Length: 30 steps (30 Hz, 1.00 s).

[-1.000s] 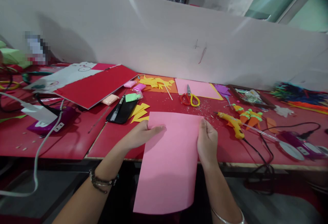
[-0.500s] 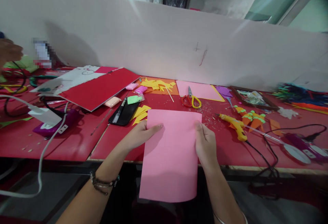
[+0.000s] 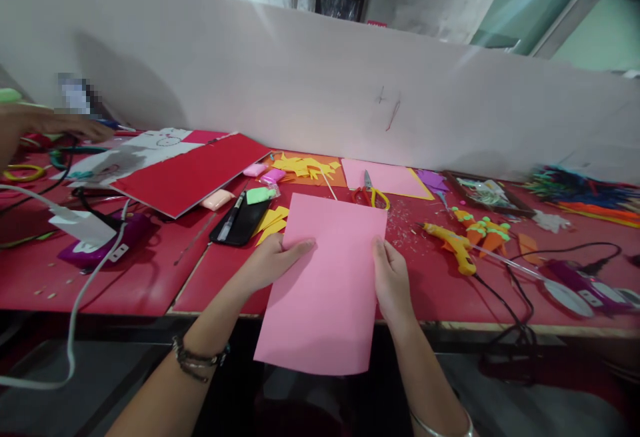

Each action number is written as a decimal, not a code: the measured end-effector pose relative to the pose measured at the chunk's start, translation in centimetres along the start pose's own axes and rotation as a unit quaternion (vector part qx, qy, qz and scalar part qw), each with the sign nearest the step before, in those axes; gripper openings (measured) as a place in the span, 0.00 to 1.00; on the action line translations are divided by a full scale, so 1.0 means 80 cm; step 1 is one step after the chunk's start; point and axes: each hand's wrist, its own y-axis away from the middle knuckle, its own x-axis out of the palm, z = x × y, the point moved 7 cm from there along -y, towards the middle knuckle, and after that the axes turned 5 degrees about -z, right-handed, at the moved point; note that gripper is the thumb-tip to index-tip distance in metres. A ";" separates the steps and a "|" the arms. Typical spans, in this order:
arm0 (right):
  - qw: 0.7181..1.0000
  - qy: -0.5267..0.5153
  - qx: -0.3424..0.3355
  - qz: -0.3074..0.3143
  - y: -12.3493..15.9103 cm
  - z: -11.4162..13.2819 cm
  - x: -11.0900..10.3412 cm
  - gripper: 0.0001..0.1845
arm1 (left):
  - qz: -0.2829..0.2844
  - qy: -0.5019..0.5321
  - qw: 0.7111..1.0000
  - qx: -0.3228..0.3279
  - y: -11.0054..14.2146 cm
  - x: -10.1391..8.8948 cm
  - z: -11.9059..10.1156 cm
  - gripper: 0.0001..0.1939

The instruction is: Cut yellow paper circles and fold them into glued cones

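A sheet of pink paper is held between both hands over the table's front edge, its lower part hanging toward my lap. My left hand grips the left edge, thumb lying on top and the other fingers hidden beneath. At the right edge my right hand pinches the sheet the same way. Just past the sheet's top edge lie scissors with red and yellow handles. Yellow paper strips and a black phone with a pen on it are left of the sheet.
A yellow glue gun lies at right near orange-and-green craft pieces and a purple power strip. A red board and another purple power strip are at left. Another person's hand reaches in at far left.
The pink paper has shifted slightly up and tilted, its top edge now nearer the scissors. The other person's hand at far left has moved lower and rightward over the white sheet.
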 end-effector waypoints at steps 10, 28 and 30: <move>0.997 0.065 -0.051 0.006 -0.002 0.008 -0.001 0.22 | 0.017 -0.002 1.000 -0.005 -0.004 0.000 0.003 0.20; 0.993 0.057 -0.050 0.086 -0.003 -0.002 0.017 0.22 | -0.121 -0.049 0.988 0.088 -0.021 -0.023 -0.002 0.20; 0.994 0.051 -0.050 0.085 -0.005 -0.003 0.018 0.22 | -0.160 -0.116 0.972 0.127 -0.023 -0.034 -0.014 0.20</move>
